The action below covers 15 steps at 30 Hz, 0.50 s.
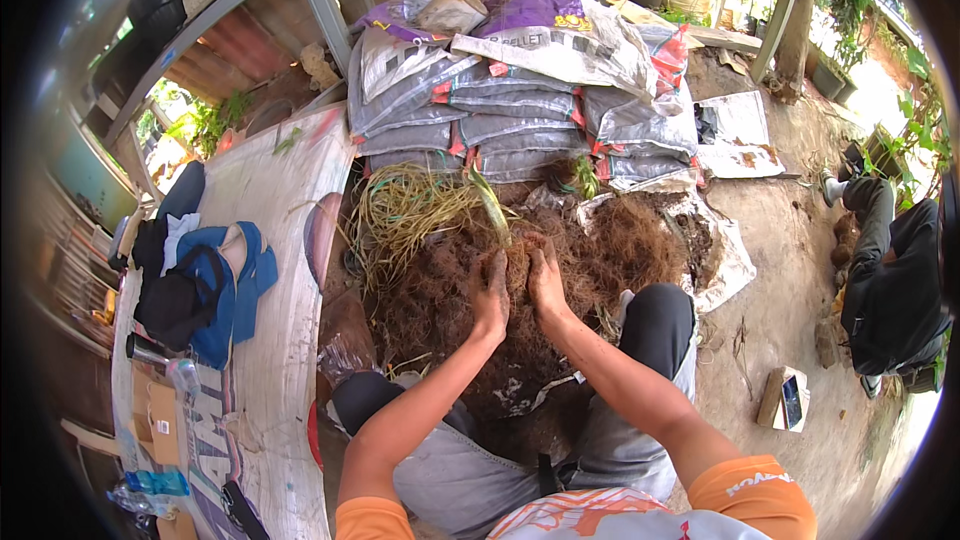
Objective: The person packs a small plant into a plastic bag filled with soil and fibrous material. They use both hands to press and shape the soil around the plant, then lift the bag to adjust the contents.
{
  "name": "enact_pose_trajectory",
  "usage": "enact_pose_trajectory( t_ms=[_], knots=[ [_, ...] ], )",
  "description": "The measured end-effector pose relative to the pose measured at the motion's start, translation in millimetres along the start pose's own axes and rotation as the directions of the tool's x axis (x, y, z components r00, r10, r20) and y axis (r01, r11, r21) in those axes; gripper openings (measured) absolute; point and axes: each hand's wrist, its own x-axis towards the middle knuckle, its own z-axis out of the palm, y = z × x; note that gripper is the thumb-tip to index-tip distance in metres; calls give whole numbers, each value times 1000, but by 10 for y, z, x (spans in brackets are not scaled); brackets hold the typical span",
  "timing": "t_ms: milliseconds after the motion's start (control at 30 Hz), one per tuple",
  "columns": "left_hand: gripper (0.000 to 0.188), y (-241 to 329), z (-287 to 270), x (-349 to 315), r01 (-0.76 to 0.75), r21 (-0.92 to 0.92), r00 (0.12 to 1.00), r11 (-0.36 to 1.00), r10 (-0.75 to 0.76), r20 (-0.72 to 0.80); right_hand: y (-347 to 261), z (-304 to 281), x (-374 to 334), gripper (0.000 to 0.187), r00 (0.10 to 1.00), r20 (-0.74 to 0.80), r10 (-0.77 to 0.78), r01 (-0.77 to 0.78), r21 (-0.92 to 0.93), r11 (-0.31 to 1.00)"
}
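Observation:
My left hand [490, 292] and my right hand [545, 282] are cupped from both sides around a clump of brown coconut fibre [519, 262]. A thick green-yellow plant stem [490, 208] rises out of the clump and leans away to the left. Dirt darkens my fingers. Beneath and around the hands spreads a heap of loose coconut fibre [425, 275]. Beyond my left hand lies a tangle of yellow-green strings [415, 202]. How the stem's base sits inside the fibre is hidden.
Stacked filled sacks [510, 120] stand behind the heap. At left, a sheet-covered surface [285, 210] bears blue and black clothing [235, 285], bottles and a cardboard box [158, 415]. A person in dark clothes [895, 270] sits far right. A small block-like object [784, 400] rests on the ground.

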Motion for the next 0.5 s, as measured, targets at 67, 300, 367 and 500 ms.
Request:
enact_pose_trajectory(
  t_ms=[67, 300, 367, 500],
  knots=[
    [51, 167, 28, 2, 118, 89, 990, 989, -124, 69, -15, -37, 26, 46, 987, -44, -157, 148, -157, 976],
    [57, 457, 65, 82, 127, 569, 945, 813, -273, 180, 77, -257, 241, 45, 971, 214, 107, -89, -93, 992],
    [62, 48, -291, 226, -209, 714, 915, 668, -123, 384, 58, -150, 168, 41, 913, 219, 343, -372, 109, 922],
    [67, 3, -352, 166, -566, 802, 824, 189, 106, 557, -217, 43, -116, 41, 838, 213, 503, -546, 364, 755]
  ],
)
